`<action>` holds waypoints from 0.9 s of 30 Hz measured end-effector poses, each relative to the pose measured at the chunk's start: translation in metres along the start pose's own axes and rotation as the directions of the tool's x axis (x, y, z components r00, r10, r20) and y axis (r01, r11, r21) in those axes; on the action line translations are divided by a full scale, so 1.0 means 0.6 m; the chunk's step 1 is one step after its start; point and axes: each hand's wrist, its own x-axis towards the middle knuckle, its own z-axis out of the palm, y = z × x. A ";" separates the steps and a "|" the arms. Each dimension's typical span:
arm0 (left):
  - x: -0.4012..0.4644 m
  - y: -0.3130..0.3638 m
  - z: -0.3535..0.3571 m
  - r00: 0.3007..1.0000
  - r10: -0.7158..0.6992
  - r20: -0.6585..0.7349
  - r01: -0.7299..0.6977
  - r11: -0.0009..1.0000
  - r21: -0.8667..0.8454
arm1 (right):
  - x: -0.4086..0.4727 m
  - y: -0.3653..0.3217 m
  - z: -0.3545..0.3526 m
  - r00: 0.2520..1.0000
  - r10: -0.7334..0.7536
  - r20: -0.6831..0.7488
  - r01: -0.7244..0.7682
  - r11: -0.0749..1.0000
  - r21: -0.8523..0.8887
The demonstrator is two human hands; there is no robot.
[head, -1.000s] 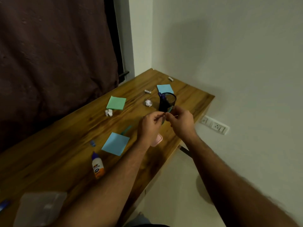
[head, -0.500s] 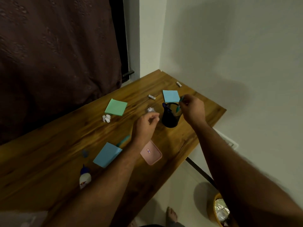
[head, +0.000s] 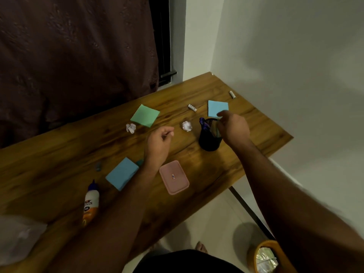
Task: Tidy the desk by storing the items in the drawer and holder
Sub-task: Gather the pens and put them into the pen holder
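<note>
A black mesh holder (head: 209,137) — round, with a purple-capped item inside — stands near the right edge of the wood-grain table (head: 59,160). The right hand (head: 233,128) hovers over its rim, fingers bent; whether they pinch anything I cannot tell. The left hand (head: 159,141) floats mid-table, loosely curled and holding nothing. A flat pink rounded case (head: 174,177) lies near the front edge, a blue pad (head: 122,173) to its left, a green pad (head: 145,115) and crumpled paper (head: 186,126) farther back. Bare wood lies between them. Half a second ago the right hand held a teal pen above the holder — now it sits lower.
</note>
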 end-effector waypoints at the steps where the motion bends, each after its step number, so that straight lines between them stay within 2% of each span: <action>1: -0.002 -0.003 0.000 1.000 -0.006 -0.009 0.006 1.000 0.003 | 0.001 -0.002 -0.003 0.999 -0.016 -0.036 0.017 0.999 0.028; 5: -0.009 -0.024 -0.023 0.996 -0.070 -0.048 0.071 0.997 0.021 | -0.005 -0.042 -0.020 0.962 -0.149 -0.229 0.187 0.971 0.151; 8: -0.009 -0.048 -0.066 0.988 -0.097 -0.124 0.104 0.993 0.053 | -0.019 -0.097 -0.014 0.938 -0.226 -0.261 0.300 0.909 0.291; 10: -0.008 -0.065 -0.104 0.976 -0.124 -0.178 0.137 0.988 0.065 | -0.033 -0.133 0.010 0.935 -0.304 -0.182 0.349 0.877 0.330; 13: -0.012 -0.085 -0.169 0.964 -0.126 -0.234 0.173 0.966 0.190 | -0.059 -0.182 0.073 0.918 -0.392 0.059 0.348 0.869 0.351; 16: -0.020 -0.111 -0.226 0.949 -0.155 -0.276 0.217 0.953 0.211 | -0.077 -0.207 0.140 0.868 -0.409 0.281 0.332 0.900 0.283; 18: -0.027 -0.135 -0.260 0.939 -0.167 -0.301 0.235 0.951 0.203 | -0.084 -0.219 0.177 0.824 -0.425 0.373 0.369 0.904 0.216; 21: -0.037 -0.168 -0.301 0.925 -0.199 -0.325 0.280 0.933 0.226 | -0.093 -0.231 0.219 0.753 -0.455 0.476 0.482 0.873 0.072; 27: -0.048 -0.219 -0.341 0.917 -0.285 -0.281 0.367 0.878 0.308 | -0.094 -0.248 0.266 0.748 -0.397 0.533 0.530 0.839 -0.119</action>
